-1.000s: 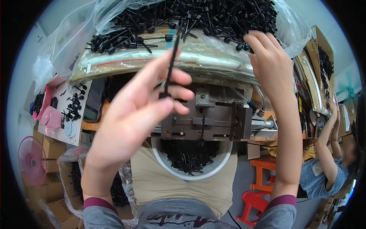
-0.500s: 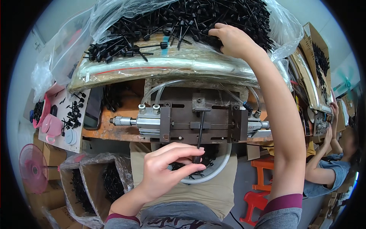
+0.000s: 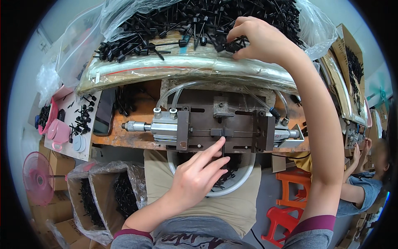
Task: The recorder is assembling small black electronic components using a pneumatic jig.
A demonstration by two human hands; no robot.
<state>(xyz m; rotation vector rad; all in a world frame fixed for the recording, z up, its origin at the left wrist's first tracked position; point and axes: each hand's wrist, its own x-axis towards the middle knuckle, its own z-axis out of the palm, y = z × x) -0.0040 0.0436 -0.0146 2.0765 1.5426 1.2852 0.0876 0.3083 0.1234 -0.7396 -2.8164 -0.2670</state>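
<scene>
Below the near edge of the bench (image 3: 137,140), a white basin (image 3: 248,176) is holding black stemmed parts (image 3: 229,177). Above its rim, the left hand (image 3: 194,179) is extending its fingers, the index tip reaching the fixture (image 3: 207,100) where a dark stem (image 3: 224,150) is lying; the thumb is hiding, so I cannot tell whether it is gripping. Toward the bench's far edge, the right hand (image 3: 265,39) is arching over a black pile (image 3: 186,15), pieces showing between thumb and fingers, grip uncertain. Each piece is probably weighing little; the slim, smooth stem could be bending, so the thicker cap is offering the surer hold.
</scene>
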